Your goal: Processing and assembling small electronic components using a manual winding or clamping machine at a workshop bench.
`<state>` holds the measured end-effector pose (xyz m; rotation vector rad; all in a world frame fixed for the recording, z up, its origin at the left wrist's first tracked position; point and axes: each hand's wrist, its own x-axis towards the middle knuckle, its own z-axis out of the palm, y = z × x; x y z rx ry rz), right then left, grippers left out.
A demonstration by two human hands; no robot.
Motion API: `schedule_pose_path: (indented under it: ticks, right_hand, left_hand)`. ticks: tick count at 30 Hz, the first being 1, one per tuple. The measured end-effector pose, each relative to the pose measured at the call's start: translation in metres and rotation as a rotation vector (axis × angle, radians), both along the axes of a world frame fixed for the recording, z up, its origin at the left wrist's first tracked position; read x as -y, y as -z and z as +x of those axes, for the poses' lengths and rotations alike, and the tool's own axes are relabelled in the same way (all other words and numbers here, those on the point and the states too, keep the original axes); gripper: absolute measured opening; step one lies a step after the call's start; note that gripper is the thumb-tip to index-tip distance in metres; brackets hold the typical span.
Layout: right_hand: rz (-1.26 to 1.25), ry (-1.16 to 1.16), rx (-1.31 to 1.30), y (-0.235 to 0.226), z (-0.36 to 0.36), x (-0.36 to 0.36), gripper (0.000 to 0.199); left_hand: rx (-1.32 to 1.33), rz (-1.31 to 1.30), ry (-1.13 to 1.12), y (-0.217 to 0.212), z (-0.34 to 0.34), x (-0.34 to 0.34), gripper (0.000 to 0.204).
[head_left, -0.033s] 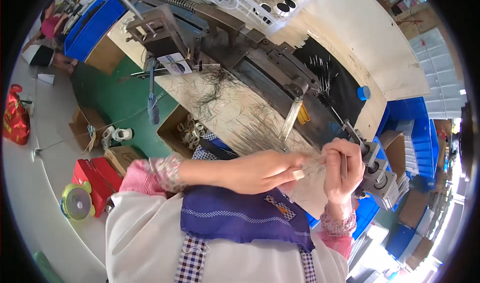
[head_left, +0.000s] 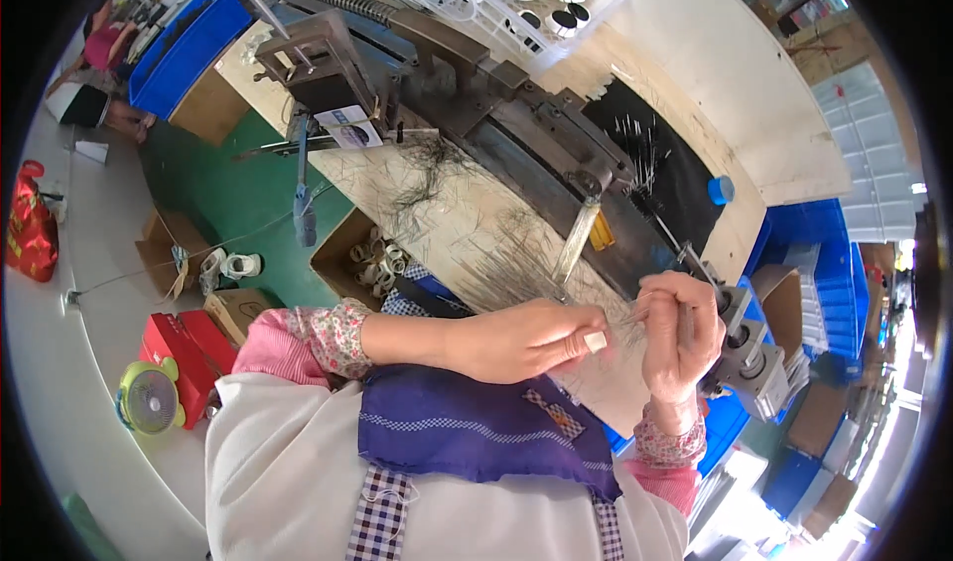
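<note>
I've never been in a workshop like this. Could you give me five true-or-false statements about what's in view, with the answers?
1. Fine dark strands lie scattered on the pale tabletop. True.
2. The left hand lies flat on the metal machine. False: it is held close to the right hand, on the person's side of the machine.
3. A blue round cap sits by the right edge of the black mat. True.
4. The small green fan is on the person's right. False: it is on the left, beside a red box.
5. The person's sleeves are plain black. False: they are pink, with flowered cuffs.
</note>
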<state>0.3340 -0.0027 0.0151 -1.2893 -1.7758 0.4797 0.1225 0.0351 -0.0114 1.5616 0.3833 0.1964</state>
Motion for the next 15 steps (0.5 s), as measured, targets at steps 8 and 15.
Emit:
schedule_pose_path:
  ticks: [8, 15]
  right_hand:
    - [0.016, 0.218, 0.348, 0.006, 0.049, -0.037, 0.017]
    - [0.140, 0.066, 0.598, 0.017, 0.046, -0.053, 0.028]
  left_hand:
    - [0.241, -0.098, -0.509, 0.085, 0.014, -0.009, 0.024]
    - [0.572, -1.008, -0.365, -0.024, 0.036, -0.011, 0.020]
